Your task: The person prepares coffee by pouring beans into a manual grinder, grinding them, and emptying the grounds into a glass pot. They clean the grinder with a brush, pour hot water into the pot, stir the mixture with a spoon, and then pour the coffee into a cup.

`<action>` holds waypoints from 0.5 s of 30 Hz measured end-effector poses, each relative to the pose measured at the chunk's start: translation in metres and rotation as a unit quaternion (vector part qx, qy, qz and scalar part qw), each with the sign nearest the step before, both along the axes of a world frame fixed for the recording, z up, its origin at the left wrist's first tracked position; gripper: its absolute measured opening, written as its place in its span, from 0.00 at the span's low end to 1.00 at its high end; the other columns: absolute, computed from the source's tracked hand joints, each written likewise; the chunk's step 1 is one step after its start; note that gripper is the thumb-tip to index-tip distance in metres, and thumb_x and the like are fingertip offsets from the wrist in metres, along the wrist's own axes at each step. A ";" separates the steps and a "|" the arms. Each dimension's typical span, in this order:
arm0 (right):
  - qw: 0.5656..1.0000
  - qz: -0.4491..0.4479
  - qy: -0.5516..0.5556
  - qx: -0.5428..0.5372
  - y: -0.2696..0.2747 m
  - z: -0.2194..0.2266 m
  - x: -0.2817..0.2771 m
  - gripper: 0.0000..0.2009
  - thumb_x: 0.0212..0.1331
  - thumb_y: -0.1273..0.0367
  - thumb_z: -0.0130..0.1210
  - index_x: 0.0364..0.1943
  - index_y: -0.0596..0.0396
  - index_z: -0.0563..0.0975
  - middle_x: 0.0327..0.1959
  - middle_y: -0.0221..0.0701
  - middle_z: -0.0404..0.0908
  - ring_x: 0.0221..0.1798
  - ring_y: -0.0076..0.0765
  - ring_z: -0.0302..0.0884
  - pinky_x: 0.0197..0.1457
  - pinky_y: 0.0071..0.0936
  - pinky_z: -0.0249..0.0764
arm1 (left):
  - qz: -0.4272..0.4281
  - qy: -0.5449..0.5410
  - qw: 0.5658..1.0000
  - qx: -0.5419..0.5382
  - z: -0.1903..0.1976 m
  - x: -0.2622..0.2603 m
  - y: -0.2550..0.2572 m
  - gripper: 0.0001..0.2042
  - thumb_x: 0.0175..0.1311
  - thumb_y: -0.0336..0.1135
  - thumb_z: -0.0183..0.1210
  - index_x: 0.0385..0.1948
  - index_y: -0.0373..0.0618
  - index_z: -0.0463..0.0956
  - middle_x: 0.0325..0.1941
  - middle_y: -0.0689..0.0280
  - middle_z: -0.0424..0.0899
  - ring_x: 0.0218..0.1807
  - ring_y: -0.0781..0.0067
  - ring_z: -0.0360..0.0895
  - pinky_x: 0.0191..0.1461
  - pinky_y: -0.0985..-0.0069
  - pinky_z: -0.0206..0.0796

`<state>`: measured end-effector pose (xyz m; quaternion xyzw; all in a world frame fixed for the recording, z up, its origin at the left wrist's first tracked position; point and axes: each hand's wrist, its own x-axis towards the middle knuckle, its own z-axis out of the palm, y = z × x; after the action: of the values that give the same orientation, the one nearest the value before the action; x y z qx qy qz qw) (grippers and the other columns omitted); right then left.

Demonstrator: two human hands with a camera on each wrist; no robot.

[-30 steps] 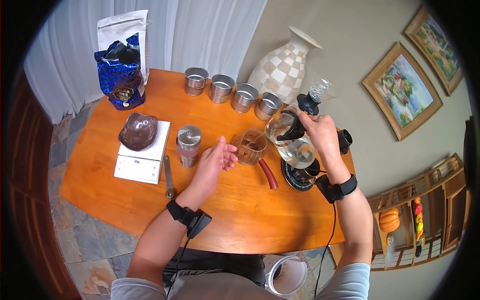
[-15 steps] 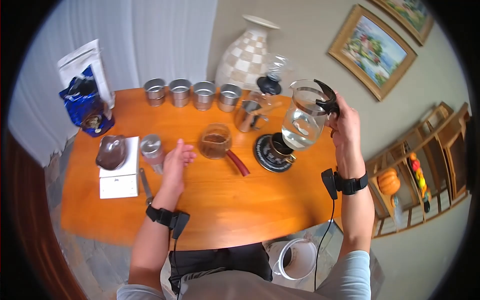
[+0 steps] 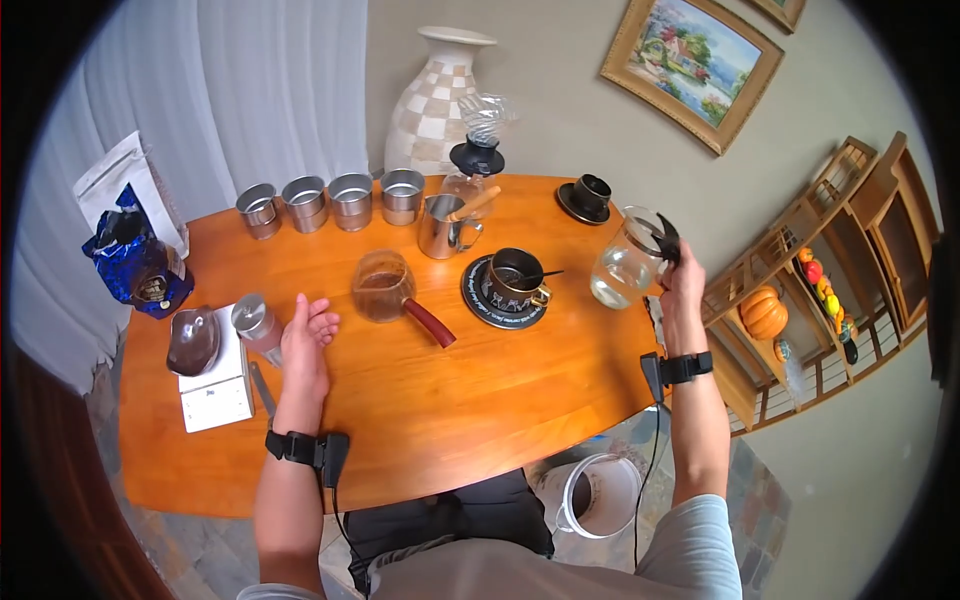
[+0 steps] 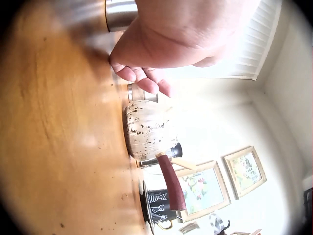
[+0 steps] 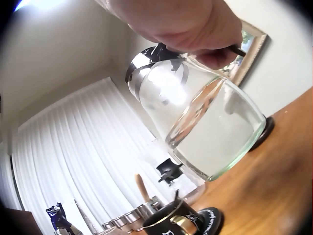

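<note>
My right hand grips the black handle of a clear glass carafe partly filled with clear liquid. In the right wrist view the base of the carafe is close over the wooden table. My left hand has loosely bent fingers and holds nothing; it is beside a metal canister with a pinkish band. Between the hands are a glass pot with a red-brown handle and a black cup with a spoon, on a black saucer. Dark specks cling to the pot's glass in the left wrist view.
Several metal cups line the back, near a steel pitcher and a glass dripper. A second black cup stands far right. A brown dish sits on a white scale, with a blue bag behind. A bucket stands below.
My right hand has carried the carafe from beside the dripper, past the black cup, to the table's right end. The head view has swung right. My left hand stays near the canister.
</note>
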<state>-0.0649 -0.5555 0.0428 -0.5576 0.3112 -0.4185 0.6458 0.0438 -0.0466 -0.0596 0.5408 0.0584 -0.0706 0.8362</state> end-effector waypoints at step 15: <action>0.999 -0.033 -0.022 0.032 -0.006 -0.070 0.034 0.19 0.63 0.57 0.55 0.18 0.51 0.70 0.12 0.22 0.62 0.11 0.22 0.51 0.18 0.25 0.53 | 0.003 0.007 1.000 -0.002 0.004 -0.003 -0.001 0.20 0.74 0.52 0.46 0.40 0.43 0.77 0.28 0.70 0.80 0.32 0.80 0.75 0.40 0.83 0.65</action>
<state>-0.0311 -0.5620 -0.0267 -0.5166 0.3281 -0.4415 0.6561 0.0410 -0.0480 -0.0557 0.5382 0.0653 -0.0717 0.8372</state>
